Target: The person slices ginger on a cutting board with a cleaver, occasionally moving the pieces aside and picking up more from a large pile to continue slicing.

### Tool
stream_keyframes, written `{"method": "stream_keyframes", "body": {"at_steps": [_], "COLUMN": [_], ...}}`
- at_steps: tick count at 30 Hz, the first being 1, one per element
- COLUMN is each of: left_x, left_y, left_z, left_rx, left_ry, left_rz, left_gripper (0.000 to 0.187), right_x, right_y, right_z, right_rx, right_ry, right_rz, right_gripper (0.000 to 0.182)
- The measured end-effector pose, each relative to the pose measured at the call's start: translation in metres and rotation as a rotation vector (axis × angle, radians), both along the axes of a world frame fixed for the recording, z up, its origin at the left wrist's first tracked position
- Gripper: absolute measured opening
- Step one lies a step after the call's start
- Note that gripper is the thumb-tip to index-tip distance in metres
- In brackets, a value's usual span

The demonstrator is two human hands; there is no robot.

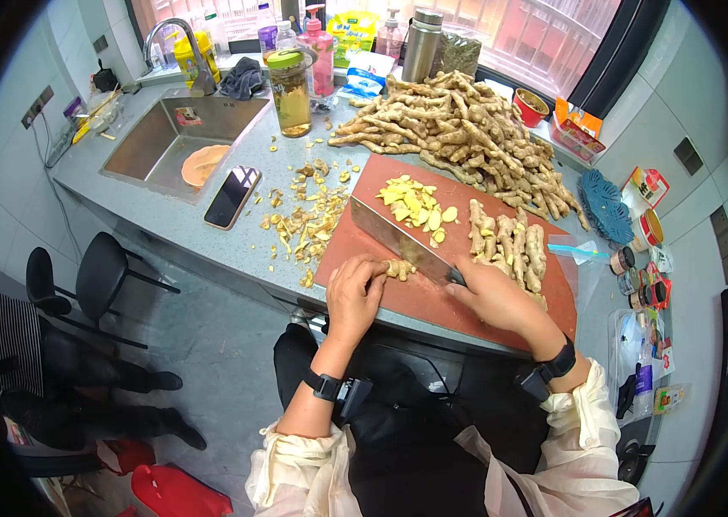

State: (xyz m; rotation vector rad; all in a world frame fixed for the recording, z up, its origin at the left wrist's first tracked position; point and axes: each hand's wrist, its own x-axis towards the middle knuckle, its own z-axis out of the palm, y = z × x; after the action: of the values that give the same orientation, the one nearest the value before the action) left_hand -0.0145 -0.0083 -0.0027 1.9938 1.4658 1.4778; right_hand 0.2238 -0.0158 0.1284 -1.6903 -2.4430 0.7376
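My right hand (489, 297) is wrapped round the handle of a cleaver (398, 239), its broad blade slanting up and left across the red-brown cutting board (459, 314). Left of the blade, my left hand (355, 289) has its fingers closed on a piece of ginger root (399, 270) at the board's front left. Beyond the cleaver lies a heap of yellow ginger slices (411, 203). Several whole ginger roots (506, 244) sit in a row on the board to the right. Behind the board rises a large pile of ginger roots (476, 129).
Peel scraps (308, 220) are strewn left of the board, beside a phone (232, 197). A tea bottle (290, 95) stands near the sink (136, 168). Jars (631, 280) and a blue dish (605, 207) line the right side. Another person (54, 353) sits at left near a chair (110, 276).
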Motion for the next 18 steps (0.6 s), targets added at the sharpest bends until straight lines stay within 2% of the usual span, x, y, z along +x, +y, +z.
{"method": "stream_keyframes", "body": {"at_steps": [3,5,8,18], "left_x": [-0.001,-0.002,-0.001,0.000], "left_y": [0.000,0.000,-0.001,-0.001], "left_z": [-0.001,-0.002,-0.003,-0.003], "left_rx": [0.011,0.017,0.031,0.023], "left_ry": [-0.010,-0.014,-0.006,-0.009], "left_rz": [-0.008,-0.010,-0.008,-0.001], "left_gripper": [0.014,0.014,0.014,0.014], "right_x": [-0.012,-0.018,-0.011,0.013], "right_y": [0.006,0.005,0.006,-0.004], "right_z": [-0.014,-0.018,-0.012,0.007], "right_rx": [0.021,0.014,0.000,-0.025], "right_ry": [-0.005,0.075,0.176,0.125], "right_rz": [0.006,-0.073,-0.035,-0.049], "right_gripper": [0.036,0.038,0.036,0.033]}}
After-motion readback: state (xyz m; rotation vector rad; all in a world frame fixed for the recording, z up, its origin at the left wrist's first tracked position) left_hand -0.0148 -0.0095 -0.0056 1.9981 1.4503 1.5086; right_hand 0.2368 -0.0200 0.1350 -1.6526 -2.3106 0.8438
